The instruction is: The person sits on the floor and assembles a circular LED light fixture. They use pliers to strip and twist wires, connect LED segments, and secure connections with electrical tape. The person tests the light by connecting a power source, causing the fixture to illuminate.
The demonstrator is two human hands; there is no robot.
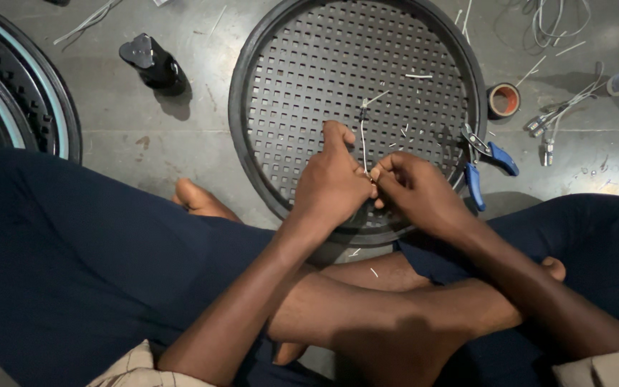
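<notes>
A round black grille (309, 64) with a square-hole mesh lies flat on the grey floor in front of my crossed legs. My left hand (334, 183) rests on its near part, thumb stretched up onto the mesh, fingers pinching a thin white wire (362, 136). My right hand (417, 190) meets it from the right and pinches the same wire at its lower end. The wire runs up from the fingertips to a small knot on the mesh. Short white wire offcuts lie scattered on the grille.
Blue-handled pliers (485, 161) lie on the grille's right rim. A roll of tape (504, 99) and loose white cables (560, 111) lie further right. A black motor part (153, 64) stands at the left, another round grille (8, 86) at the far left.
</notes>
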